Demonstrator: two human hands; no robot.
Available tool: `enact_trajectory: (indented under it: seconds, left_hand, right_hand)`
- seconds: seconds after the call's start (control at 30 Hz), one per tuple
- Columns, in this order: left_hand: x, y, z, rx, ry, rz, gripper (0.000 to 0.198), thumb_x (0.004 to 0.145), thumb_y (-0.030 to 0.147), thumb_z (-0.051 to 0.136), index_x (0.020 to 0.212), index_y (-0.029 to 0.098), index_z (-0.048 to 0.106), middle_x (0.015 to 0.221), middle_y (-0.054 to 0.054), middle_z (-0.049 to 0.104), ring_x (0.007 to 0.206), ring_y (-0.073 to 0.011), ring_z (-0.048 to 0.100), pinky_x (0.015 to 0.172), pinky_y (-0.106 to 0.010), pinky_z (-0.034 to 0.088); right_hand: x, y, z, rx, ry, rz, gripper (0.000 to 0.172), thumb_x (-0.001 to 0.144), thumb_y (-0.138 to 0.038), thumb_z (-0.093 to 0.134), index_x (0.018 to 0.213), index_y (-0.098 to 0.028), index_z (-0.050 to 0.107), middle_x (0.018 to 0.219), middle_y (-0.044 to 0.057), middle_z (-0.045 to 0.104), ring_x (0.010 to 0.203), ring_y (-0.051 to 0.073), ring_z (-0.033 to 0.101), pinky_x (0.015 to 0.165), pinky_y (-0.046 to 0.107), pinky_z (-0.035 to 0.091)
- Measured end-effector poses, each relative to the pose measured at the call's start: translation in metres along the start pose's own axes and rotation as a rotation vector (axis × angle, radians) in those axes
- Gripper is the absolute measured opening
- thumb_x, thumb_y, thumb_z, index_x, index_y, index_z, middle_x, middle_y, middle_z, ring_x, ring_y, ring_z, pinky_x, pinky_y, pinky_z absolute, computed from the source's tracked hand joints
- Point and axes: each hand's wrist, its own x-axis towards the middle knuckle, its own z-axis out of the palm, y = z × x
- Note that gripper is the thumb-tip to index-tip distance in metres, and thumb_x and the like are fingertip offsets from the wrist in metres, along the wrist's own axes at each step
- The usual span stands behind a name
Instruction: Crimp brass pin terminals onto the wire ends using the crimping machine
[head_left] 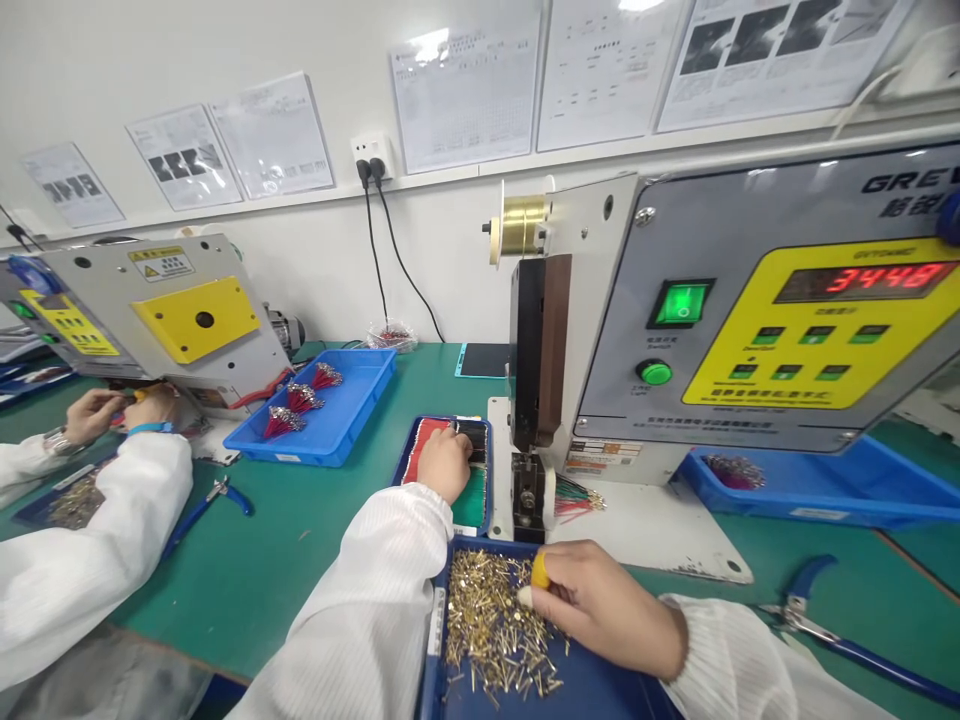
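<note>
My left hand [444, 465] reaches into a small blue tray [487, 505] holding bundles of red wires [424, 440], black wires [472, 437] and green wires [471, 500]. Its fingers are curled down onto the wires, and whatever they pinch is hidden. Over a larger blue tray [435, 690] with a heap of gold-coloured metal pins [491, 620], my right hand [611, 605] has thumb and forefinger drawn together; a yellow finger cot [540, 570] covers one fingertip. What sits between them cannot be made out. Just beyond stands a crimping machine [529, 495].
Finished wires [581, 500] lie beside the machine. Blue-handled cutters [806, 620] rest at right, another pair [214, 505] at left. Blue bins [360, 400] hold wire bundles. At left, a co-worker's hands [150, 408] work at a second machine [195, 310].
</note>
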Motion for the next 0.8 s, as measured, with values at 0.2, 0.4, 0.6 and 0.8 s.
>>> enact_trajectory:
  seconds: [0.2,0.4,0.6,0.8]
  left_hand:
    - [-0.004,0.001,-0.004,-0.038,0.041,0.002,0.019,0.088,0.013,0.048,0.083,0.015,0.066,0.087,-0.009,0.061,0.089,-0.0216,0.053,0.08,-0.033,0.043]
    - [-0.017,0.01,-0.011,-0.118,0.177,0.134,0.017,0.089,0.014,0.045,0.083,0.016,0.061,0.086,-0.007,0.06,0.085,-0.0211,0.051,0.078,-0.034,0.043]
    - [-0.025,0.021,-0.012,-0.165,0.249,0.252,0.017,0.091,0.017,0.043,0.087,0.018,0.06,0.088,-0.005,0.061,0.087,-0.0196,0.053,0.08,-0.032,0.044]
    - [-0.028,0.024,-0.013,-0.19,0.267,0.31,0.022,0.094,0.019,0.038,0.095,0.021,0.06,0.093,-0.003,0.061,0.085,-0.0152,0.059,0.075,-0.026,0.047]
  right_hand:
    - [0.003,0.007,0.002,0.033,0.041,0.059,0.041,0.092,-0.038,0.045,0.058,-0.02,0.03,0.056,-0.003,0.04,0.052,0.011,0.039,0.053,0.025,0.027]
    - [0.025,-0.009,-0.011,0.303,-0.017,0.222,0.038,0.087,-0.045,0.052,0.061,-0.018,0.047,0.058,-0.001,0.048,0.055,0.012,0.045,0.052,0.025,0.033]
    - [0.05,-0.013,-0.051,0.806,-0.318,0.207,0.026,0.068,-0.035,0.078,0.081,-0.014,0.069,0.066,0.001,0.063,0.057,0.011,0.055,0.056,0.023,0.044]
    - [0.047,0.033,-0.059,1.046,-0.126,0.297,0.025,0.066,-0.031,0.081,0.082,-0.015,0.07,0.072,0.003,0.069,0.057,0.01,0.059,0.056,0.022,0.048]
